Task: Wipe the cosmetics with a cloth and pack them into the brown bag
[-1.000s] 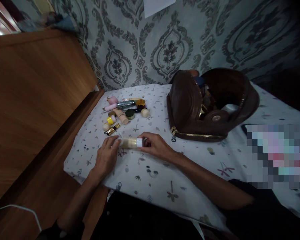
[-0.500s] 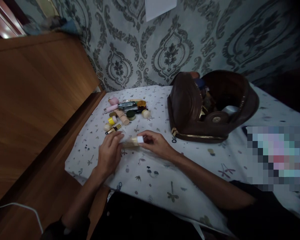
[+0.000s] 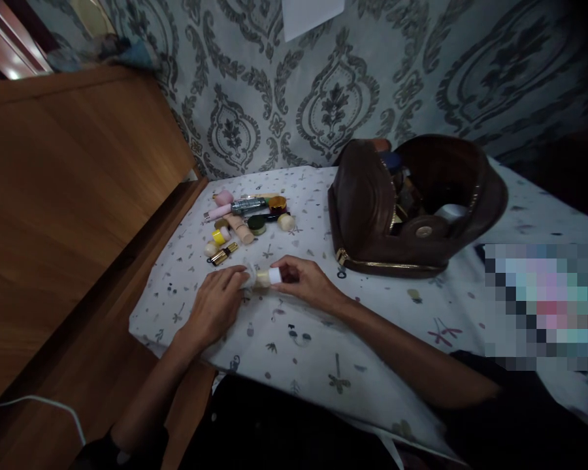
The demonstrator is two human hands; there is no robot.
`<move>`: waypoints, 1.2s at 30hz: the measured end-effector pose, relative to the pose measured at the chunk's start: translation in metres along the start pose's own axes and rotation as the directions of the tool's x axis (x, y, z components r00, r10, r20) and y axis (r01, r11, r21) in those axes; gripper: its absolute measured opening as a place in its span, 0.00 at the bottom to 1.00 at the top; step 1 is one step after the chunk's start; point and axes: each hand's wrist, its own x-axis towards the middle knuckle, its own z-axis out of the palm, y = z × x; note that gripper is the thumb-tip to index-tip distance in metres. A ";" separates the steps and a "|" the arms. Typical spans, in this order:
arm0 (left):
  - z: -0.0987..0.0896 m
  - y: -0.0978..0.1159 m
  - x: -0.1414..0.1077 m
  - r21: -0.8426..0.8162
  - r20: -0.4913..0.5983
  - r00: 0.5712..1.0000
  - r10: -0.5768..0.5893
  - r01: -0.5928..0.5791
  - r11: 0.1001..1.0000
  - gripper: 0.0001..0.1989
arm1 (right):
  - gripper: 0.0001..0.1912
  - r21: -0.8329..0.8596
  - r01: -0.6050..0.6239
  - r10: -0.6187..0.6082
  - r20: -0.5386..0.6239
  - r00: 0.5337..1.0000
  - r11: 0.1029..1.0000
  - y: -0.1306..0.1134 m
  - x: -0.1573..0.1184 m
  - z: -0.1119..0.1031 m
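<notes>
Dim light, darkened upper-right corner

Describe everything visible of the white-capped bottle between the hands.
The bottle looks slim, cylindrical, pale yellowish and seemingly translucent, with a white cap. It is held sideways, the cap end gripped by the right hand. The left hand and a filmy, see-through piece hide its other end. Whether it touches the printed cloth below cannot be told.

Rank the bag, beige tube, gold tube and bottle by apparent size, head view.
1. Bag
2. Beige tube
3. Gold tube
Bottle: unsure, since the left hand partly hides it.
</notes>
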 end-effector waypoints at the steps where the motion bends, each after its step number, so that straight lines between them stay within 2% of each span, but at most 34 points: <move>1: -0.001 -0.005 -0.005 -0.016 -0.005 1.000 -0.018 0.018 1.000 0.15 | 0.17 0.001 -0.001 0.001 0.005 1.000 1.000 -0.001 0.000 0.000; 8: -0.009 -0.021 -0.025 -0.255 -0.025 0.990 -0.142 0.131 0.958 0.13 | 0.18 0.002 -0.068 0.068 0.020 0.997 0.998 -0.007 -0.002 -0.002; 14: -0.022 -0.010 -0.014 -0.348 -0.132 0.964 -0.230 0.173 0.922 0.12 | 0.18 0.022 -0.017 0.017 0.006 1.000 1.000 -0.006 0.000 -0.002; 16: -0.021 0.001 -0.003 -0.373 -0.159 0.966 -0.206 0.135 0.918 0.12 | 0.20 0.026 -0.008 0.008 0.005 1.000 1.000 -0.003 0.000 -0.002; 18: -0.016 0.014 0.010 -0.383 -0.137 0.982 -0.131 0.070 0.921 0.12 | 0.25 0.047 -0.004 0.004 -0.003 1.000 0.999 0.000 0.001 0.000; 21: -0.005 0.030 0.025 -0.331 -0.023 1.000 -0.015 0.007 0.943 0.12 | 0.29 0.063 0.009 -0.008 -0.020 1.000 0.998 0.005 0.002 0.001; 23: -0.001 0.034 0.028 -0.269 0.039 0.999 0.006 0.004 0.963 0.12 | 0.31 0.048 0.019 -0.018 -0.015 1.000 0.999 0.005 0.001 0.001; 26: 0.002 0.026 0.021 -0.222 0.079 0.997 -0.025 0.042 0.974 0.11 | 0.33 0.024 0.037 -0.037 0.023 0.999 0.999 0.004 0.001 -0.001; 32: 0.001 -0.007 -0.015 -0.224 0.141 0.982 -0.129 0.159 0.962 0.12 | 0.33 0.005 0.053 -0.053 0.054 0.997 0.999 0.003 0.000 -0.002; 36: -0.001 -0.022 -0.032 -0.270 0.153 0.966 -0.207 0.242 0.932 0.12 | 0.25 -0.005 0.007 -0.007 0.045 0.999 1.000 0.004 0.000 -0.002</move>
